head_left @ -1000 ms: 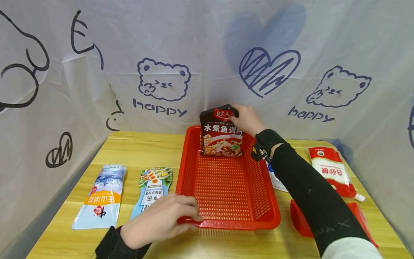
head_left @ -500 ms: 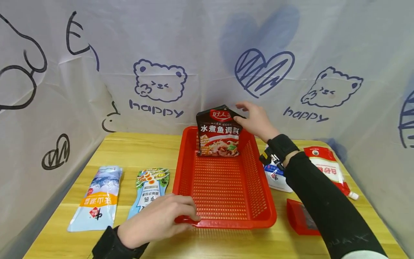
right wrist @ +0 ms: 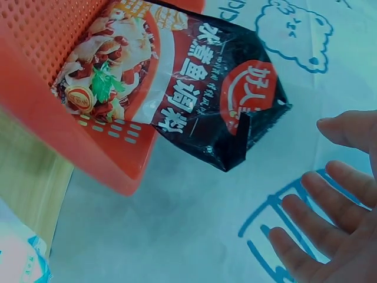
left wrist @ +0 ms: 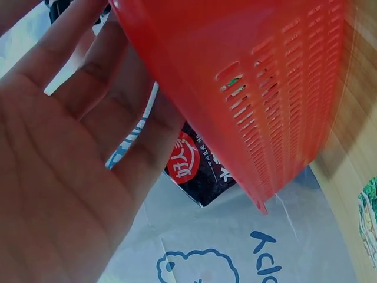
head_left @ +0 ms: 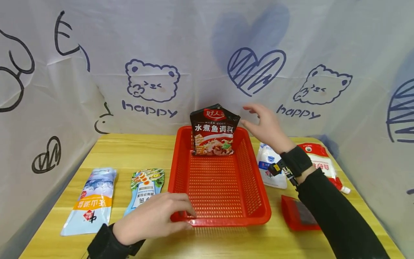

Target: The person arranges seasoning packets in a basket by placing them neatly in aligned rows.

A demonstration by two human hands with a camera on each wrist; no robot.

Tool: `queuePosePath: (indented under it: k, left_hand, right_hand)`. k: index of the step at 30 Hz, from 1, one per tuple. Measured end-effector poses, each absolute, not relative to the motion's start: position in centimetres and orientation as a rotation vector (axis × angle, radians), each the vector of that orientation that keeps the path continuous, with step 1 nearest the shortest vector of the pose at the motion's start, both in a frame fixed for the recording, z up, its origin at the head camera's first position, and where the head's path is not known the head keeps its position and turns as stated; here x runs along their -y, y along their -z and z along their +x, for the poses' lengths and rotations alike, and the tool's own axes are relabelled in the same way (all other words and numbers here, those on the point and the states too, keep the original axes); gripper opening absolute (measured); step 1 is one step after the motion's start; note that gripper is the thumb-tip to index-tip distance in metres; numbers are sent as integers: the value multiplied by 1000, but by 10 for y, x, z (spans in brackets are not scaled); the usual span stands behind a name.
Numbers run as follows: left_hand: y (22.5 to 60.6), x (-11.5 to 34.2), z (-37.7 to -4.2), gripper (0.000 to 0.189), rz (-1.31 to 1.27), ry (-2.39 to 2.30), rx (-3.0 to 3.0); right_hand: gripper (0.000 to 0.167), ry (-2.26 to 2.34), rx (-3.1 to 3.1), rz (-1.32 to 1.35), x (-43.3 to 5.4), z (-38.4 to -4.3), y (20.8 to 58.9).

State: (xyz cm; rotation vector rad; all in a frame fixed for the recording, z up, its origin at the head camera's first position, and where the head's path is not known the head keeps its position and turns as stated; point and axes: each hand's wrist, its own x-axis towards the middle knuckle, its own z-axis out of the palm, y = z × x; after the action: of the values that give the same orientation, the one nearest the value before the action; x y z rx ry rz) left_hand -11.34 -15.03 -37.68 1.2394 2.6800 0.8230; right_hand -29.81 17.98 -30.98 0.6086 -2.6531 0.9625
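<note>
A red plastic basket sits on the table. My left hand holds its near left corner, fingers over the rim and thumb outside; in the left wrist view the fingers reach over the basket's edge. Against the basket's far wall leans a black and red seasoning packet, upright, its top above the rim with one upper corner folded. My right hand is in the air to the right of the packet, with a gap between them. In the right wrist view its fingers are spread loosely and hold nothing.
Left of the basket lie a blue and orange salt pouch and a salad dressing pouch, partly behind my left hand. On the right are a white pouch, a sugar bag and a red packet. A white cloth hangs behind.
My right hand has let go of the packet's top corner and moved away to the right. The packet stays leaning in the basket. My left hand keeps its hold on the basket.
</note>
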Motion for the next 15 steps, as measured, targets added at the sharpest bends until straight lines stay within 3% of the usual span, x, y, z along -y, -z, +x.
queuePosePath:
  k: [15]
  left_hand:
    - [390, 155, -158, 29, 944, -622, -3241]
  right_hand:
    - [50, -954, 2510, 445, -234, -249, 319]
